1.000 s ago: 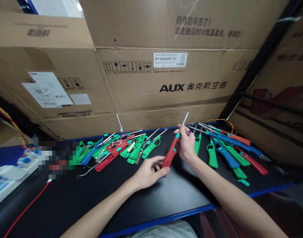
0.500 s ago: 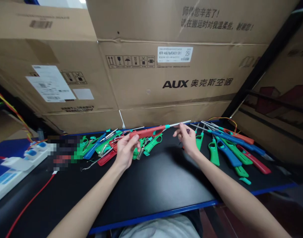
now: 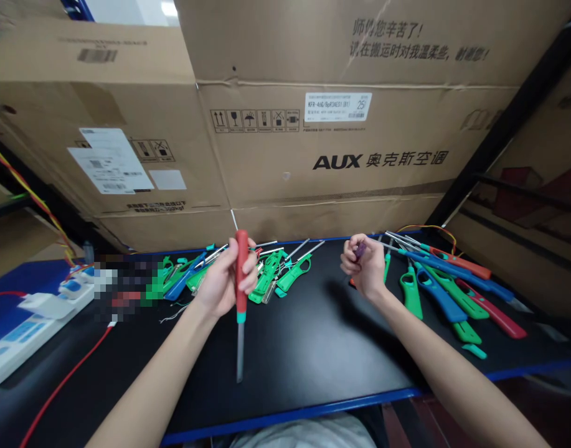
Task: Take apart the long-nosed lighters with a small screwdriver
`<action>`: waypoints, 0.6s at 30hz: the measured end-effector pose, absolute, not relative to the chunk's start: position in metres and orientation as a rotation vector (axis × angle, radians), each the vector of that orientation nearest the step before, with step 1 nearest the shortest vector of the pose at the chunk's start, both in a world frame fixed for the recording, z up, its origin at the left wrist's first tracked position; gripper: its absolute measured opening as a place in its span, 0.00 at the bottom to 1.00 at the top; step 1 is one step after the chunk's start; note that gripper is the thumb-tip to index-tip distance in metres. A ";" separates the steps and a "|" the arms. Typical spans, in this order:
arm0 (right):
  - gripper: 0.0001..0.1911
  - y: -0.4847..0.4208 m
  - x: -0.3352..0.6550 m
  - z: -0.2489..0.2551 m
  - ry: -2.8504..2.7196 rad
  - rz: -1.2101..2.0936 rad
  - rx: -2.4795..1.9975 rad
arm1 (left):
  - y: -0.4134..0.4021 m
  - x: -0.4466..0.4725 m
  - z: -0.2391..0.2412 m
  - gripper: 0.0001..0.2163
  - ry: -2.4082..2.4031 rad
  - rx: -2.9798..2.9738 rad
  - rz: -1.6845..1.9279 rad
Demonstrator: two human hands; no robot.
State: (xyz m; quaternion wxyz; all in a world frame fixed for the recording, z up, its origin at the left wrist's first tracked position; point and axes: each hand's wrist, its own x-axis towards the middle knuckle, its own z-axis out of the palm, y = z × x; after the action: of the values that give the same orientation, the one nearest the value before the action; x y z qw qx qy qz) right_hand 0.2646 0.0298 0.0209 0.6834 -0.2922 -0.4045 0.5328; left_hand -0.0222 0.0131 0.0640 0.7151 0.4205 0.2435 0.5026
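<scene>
My left hand [image 3: 222,283] is wrapped round a red long-nosed lighter [image 3: 241,292], held upright with its metal tube pointing down toward the black table [image 3: 313,348]. My right hand [image 3: 365,266] hovers to the right, fingers curled on a small purple thing [image 3: 359,250] that I cannot name. A pile of green, red and blue lighters [image 3: 266,274] lies just behind my left hand. Another row of lighters [image 3: 444,286] lies right of my right hand.
Big cardboard boxes [image 3: 332,149] stand against the back of the table. A white power strip [image 3: 28,323] with a red cable [image 3: 65,379] lies at the left. A black post [image 3: 500,118] slants up at the right. The blue table edge [image 3: 313,410] runs along the front.
My left hand has taken the red lighter alone and turned it from lying level to standing tube-down. My right hand let go of its tube and drew back a little.
</scene>
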 end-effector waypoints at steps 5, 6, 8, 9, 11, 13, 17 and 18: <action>0.14 0.022 0.259 0.024 -0.922 1.310 -0.669 | -0.006 -0.012 0.068 0.16 0.717 1.277 0.670; 0.13 0.021 0.257 0.023 -0.952 1.295 -0.698 | -0.008 -0.008 0.068 0.15 0.765 1.369 0.609; 0.14 0.020 0.256 0.021 -1.042 1.217 -0.748 | -0.012 -0.001 0.064 0.15 0.886 1.576 0.518; 0.14 0.020 0.255 0.020 -1.094 1.156 -0.772 | -0.013 0.003 0.060 0.15 0.945 1.693 0.483; 0.15 0.019 0.255 0.018 -1.182 1.015 -0.821 | -0.015 0.009 0.050 0.14 1.023 1.945 0.446; 0.14 0.017 0.256 0.018 -1.237 0.911 -0.844 | -0.014 0.015 0.038 0.14 1.059 2.139 0.446; 0.14 0.011 0.253 0.020 -1.306 0.876 -0.790 | -0.013 0.022 0.014 0.18 1.128 2.253 0.445; 0.13 0.009 0.251 0.020 -1.322 0.870 -0.778 | -0.013 0.024 0.009 0.17 1.136 2.287 0.441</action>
State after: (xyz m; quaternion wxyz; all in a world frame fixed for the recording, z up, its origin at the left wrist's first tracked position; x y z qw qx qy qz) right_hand 0.2514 0.0092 0.0200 0.6358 -0.3407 -0.5785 0.3809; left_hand 0.0236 -0.0128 0.0094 0.2715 0.8495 0.4218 0.1637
